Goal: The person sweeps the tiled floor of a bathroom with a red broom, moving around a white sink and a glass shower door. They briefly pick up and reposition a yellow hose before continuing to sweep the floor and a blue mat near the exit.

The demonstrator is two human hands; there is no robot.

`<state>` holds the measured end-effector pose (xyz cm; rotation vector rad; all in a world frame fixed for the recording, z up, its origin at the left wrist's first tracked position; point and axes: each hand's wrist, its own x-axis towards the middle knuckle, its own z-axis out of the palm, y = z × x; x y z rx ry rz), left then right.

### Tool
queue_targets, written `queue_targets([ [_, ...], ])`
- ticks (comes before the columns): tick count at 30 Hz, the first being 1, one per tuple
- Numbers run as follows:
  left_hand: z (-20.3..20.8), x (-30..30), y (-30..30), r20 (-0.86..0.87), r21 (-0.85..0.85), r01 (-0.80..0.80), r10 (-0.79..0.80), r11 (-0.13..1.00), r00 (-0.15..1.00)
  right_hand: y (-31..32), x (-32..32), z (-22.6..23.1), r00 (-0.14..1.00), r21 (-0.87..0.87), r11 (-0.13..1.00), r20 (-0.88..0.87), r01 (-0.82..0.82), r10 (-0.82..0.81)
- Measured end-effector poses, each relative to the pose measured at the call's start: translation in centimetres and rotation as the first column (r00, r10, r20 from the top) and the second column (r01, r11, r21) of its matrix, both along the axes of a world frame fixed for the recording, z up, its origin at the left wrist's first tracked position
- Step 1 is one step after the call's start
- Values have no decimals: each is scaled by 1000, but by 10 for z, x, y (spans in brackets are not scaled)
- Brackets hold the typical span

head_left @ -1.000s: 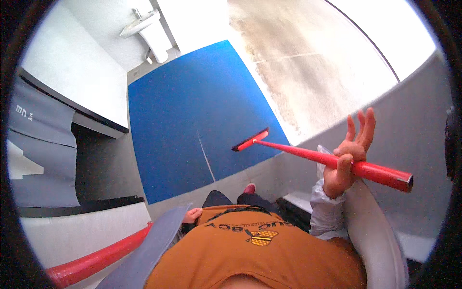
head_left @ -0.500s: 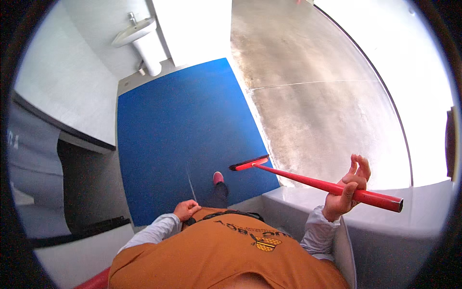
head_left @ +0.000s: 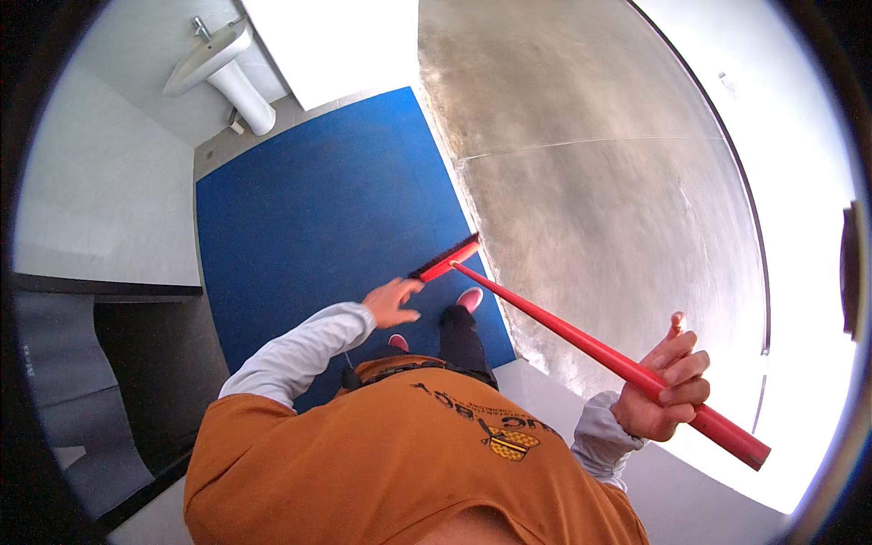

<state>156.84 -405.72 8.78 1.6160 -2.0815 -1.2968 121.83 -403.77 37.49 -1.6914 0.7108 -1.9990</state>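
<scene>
A red broom (head_left: 563, 327) slants from the right toward the middle of the view. Its red head with dark bristles (head_left: 445, 262) is over the blue floor mat (head_left: 318, 200), by the mat's right edge. Near the upper end of the handle, my right hand (head_left: 668, 386) has its fingers around it, the index finger lifted. My left hand (head_left: 394, 302) reaches forward with fingers apart, holding nothing, and appears close to the broom head. Whether it touches the head I cannot tell.
A white pedestal sink (head_left: 213, 59) stands at the far left corner. Beyond the mat's right edge lies a grey concrete floor (head_left: 590, 200). On the left, a grey curtain (head_left: 77, 381) hangs beside a dark opening. My pink shoes (head_left: 470, 299) are on the mat.
My left hand has moved from my waist forward toward the broom head. The broom head has shifted left and farther away; my right fingers have curled around the handle. I have stepped forward.
</scene>
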Motion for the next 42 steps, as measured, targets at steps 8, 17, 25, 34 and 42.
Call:
queue_targets([
  [8, 57, -71, -162, -80, -443, -57, 24, 895, 997, -159, 50, 36, 785, 56, 784, 58, -619, 616],
  [17, 49, -53, -240, -335, -223, -244, 161, 944, 929, -334, 72, 35, 568, 17, 569, 96, -822, 818],
  [25, 3, 49, -385, -134, -359, -392, 369, 847, 920, -506, 161, 45, 474, 231, 425, 235, -875, 849],
  [34, -58, 354, -450, 174, -329, -662, 732, 673, 658, -628, 373, -87, 303, 662, 214, 21, -719, 953],
  [42, -93, 375, -554, 257, -231, -523, 569, 821, 781, -643, 441, -177, 469, 793, 229, 80, -565, 880],
])
